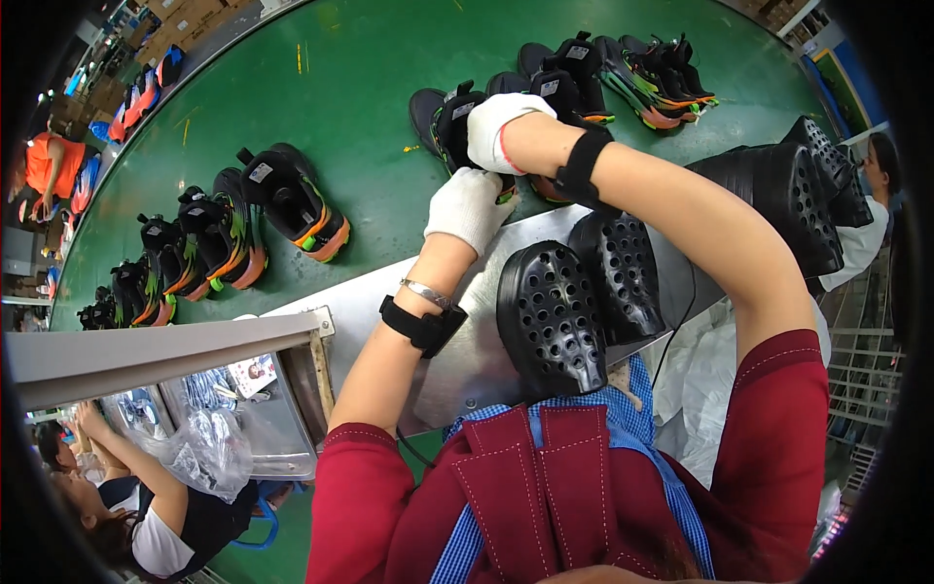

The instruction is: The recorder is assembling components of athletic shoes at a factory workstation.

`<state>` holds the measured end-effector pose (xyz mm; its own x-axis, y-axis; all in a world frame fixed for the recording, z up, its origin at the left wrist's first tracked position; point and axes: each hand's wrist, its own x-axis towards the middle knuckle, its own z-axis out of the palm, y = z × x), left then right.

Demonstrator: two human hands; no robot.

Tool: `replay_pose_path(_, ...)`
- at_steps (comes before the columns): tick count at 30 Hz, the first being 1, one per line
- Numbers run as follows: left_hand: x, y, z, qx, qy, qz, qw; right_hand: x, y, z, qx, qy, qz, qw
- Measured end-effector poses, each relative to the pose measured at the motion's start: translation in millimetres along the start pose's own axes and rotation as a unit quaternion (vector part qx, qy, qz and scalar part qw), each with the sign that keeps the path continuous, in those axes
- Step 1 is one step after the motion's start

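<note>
Head view: left hand (469, 211) and right hand (508, 128), both in white gloves, are together at a black shoe (451, 128).
Shoe: on the green desk (370, 78), just beyond the steel ledge (467, 365); pale label visible inside, lower part hidden by the gloves.
Left hand: nearer the body, at the shoe's near end; fingers curled partway, tips not clearly visible. Whether it grips or merely touches, cannot tell.
Right hand: over the shoe's right side, fingers bent and mostly hidden. Degree of opening and hold, cannot tell.
Wrists: black band (422, 326) and metal bracelet (427, 293) on the left; black strap (584, 165) and red cord (505, 146) on the right.
Left shoes (233, 229): a row of black shoes with orange and green trim, well apart from the hands.
Right shoes (647, 78): similar, grouped past the right hand.
Forms (553, 316): two black, foot-shaped, perforated, side by side before the torso; more beyond the right forearm.
Lower left: clear plastic bags (209, 453); a co-worker (165, 535) beside them.
Far left: a person in orange (53, 164).
</note>
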<state>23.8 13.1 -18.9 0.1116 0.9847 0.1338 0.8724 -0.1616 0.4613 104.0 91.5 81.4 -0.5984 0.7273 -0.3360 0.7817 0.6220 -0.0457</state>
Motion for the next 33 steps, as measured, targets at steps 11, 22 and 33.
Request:
replay_pose_path(11, 22, -6, -25, 0.079, -0.202, -0.036, 0.976, 17, 0, -8, 0.038, -0.104, 0.002, 0.994)
replay_pose_path(22, 30, -10, -27, 0.116, -0.23, -0.022, 0.966, 34, -7, 5, -0.136, -0.007, -0.098, 0.986)
replay_pose_path(33, 32, -13, -35, 0.095, -0.228, -0.06, 0.967, 43, -15, 10, -0.201, 0.012, -0.138, 0.97)
